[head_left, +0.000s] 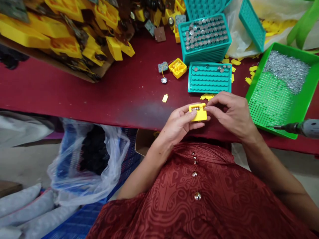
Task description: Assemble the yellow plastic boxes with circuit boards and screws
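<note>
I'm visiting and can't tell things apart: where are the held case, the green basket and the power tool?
Held case (201, 116): head view, its yellow face.
Green basket (270, 99): head view, its bare mesh floor.
Power tool (309, 128): head view, its gray body.

The left hand (180, 123) holds a yellow case (201, 116), silver discs (196, 108) showing in its slot; the right hand (231, 114) brings thumb and forefinger together at the case's right edge. Beyond, a teal tray (209, 82) lies before a filled stack (205, 55). Right, a driver's (307, 128) bit overlies a green basket (267, 103) of screws (286, 70). Upper left, a carton (104, 69) bears yellow housings (66, 47).
</note>
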Action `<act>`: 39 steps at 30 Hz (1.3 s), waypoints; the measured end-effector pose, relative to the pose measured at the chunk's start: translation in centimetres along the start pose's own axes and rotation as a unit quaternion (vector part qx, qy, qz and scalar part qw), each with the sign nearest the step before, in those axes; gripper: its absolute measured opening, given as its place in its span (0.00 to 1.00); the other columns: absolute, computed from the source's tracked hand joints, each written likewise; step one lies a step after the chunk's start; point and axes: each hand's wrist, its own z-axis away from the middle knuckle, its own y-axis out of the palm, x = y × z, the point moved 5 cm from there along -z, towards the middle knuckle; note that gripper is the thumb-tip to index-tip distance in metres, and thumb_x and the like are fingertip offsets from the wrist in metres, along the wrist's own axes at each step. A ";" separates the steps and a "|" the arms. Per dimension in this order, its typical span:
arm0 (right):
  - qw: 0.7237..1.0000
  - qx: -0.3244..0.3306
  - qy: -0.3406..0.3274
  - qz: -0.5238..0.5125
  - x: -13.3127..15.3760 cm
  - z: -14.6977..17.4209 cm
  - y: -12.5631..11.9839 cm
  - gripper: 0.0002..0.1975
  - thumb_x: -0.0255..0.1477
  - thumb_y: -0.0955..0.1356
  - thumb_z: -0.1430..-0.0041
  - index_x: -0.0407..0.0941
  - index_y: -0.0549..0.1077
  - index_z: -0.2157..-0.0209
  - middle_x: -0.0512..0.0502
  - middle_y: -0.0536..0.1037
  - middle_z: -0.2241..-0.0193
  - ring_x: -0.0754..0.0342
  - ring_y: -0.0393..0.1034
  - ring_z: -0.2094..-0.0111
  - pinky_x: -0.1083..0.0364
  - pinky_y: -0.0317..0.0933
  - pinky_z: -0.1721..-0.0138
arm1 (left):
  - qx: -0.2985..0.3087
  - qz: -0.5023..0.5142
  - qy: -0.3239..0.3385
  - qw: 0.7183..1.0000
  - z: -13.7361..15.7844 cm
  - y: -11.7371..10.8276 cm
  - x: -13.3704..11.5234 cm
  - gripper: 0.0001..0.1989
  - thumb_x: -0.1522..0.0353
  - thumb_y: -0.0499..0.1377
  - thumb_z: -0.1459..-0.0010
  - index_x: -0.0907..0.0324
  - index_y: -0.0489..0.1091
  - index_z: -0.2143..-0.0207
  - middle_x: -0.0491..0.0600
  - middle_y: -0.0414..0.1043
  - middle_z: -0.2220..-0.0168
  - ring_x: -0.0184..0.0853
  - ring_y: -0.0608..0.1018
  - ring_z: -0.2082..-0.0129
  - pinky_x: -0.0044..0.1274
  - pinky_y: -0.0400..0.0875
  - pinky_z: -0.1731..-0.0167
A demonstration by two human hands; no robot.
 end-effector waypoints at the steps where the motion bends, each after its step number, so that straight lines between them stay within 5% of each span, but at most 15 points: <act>1: 1.000 0.012 -0.006 0.010 0.1 -0.1 0.3 0.05 0.29 0.72 0.36 0.48 0.80 0.68 0.46 0.80 0.67 0.52 0.72 0.65 0.51 0.68 0.54 | 0.001 -0.004 -0.001 1.000 0.0 0.0 0.1 0.14 0.70 0.69 0.38 0.62 0.80 0.50 0.55 0.85 0.53 0.39 0.89 0.56 0.22 0.85 0.61; 7: 0.998 -0.039 -0.040 0.032 0.3 -0.7 1.0 0.07 0.29 0.70 0.32 0.47 0.81 0.65 0.44 0.82 0.63 0.51 0.74 0.60 0.50 0.67 0.53 | -0.024 -0.026 0.040 0.999 0.1 -1.0 -0.7 0.16 0.69 0.70 0.40 0.64 0.79 0.50 0.57 0.85 0.52 0.40 0.89 0.56 0.19 0.84 0.68; 15: 0.977 0.008 -0.117 0.177 -1.0 2.0 2.3 0.09 0.31 0.68 0.27 0.43 0.81 0.57 0.40 0.80 0.59 0.48 0.73 0.56 0.49 0.68 0.51 | -0.106 -0.032 0.095 0.989 0.9 -3.6 -2.8 0.17 0.70 0.73 0.44 0.62 0.78 0.52 0.53 0.86 0.52 0.36 0.89 0.60 0.18 0.84 0.69; 20: 0.958 -0.056 -0.082 0.268 -1.3 3.0 4.0 0.10 0.29 0.65 0.26 0.42 0.78 0.59 0.39 0.77 0.60 0.47 0.68 0.58 0.49 0.63 0.55 | -0.104 -0.027 0.095 0.990 0.6 -3.7 -2.7 0.17 0.70 0.72 0.44 0.61 0.78 0.52 0.53 0.85 0.52 0.36 0.89 0.59 0.19 0.84 0.69; 26: 0.977 -0.010 -0.066 0.203 -1.7 2.4 4.1 0.07 0.27 0.65 0.28 0.43 0.73 0.61 0.40 0.76 0.60 0.48 0.67 0.58 0.50 0.59 0.55 | -0.101 -0.039 0.103 0.989 -0.1 -3.8 -2.2 0.19 0.70 0.72 0.45 0.60 0.76 0.50 0.53 0.86 0.53 0.36 0.88 0.60 0.23 0.86 0.66; 34: 0.969 -0.059 -0.148 0.189 -1.5 2.9 3.1 0.10 0.28 0.67 0.26 0.43 0.78 0.63 0.43 0.79 0.65 0.50 0.72 0.62 0.51 0.66 0.57 | -0.102 -0.067 0.135 0.983 -0.7 -3.7 -2.0 0.19 0.70 0.71 0.44 0.62 0.76 0.50 0.52 0.85 0.55 0.32 0.86 0.61 0.20 0.83 0.63; 39: 0.985 -0.139 -0.100 -0.019 0.1 2.2 1.4 0.06 0.23 0.71 0.32 0.45 0.82 0.60 0.48 0.84 0.63 0.56 0.78 0.61 0.56 0.72 0.56 | -0.085 -0.136 0.154 0.975 -1.1 -3.1 -1.7 0.24 0.69 0.71 0.43 0.60 0.72 0.45 0.54 0.84 0.51 0.36 0.86 0.55 0.24 0.83 0.58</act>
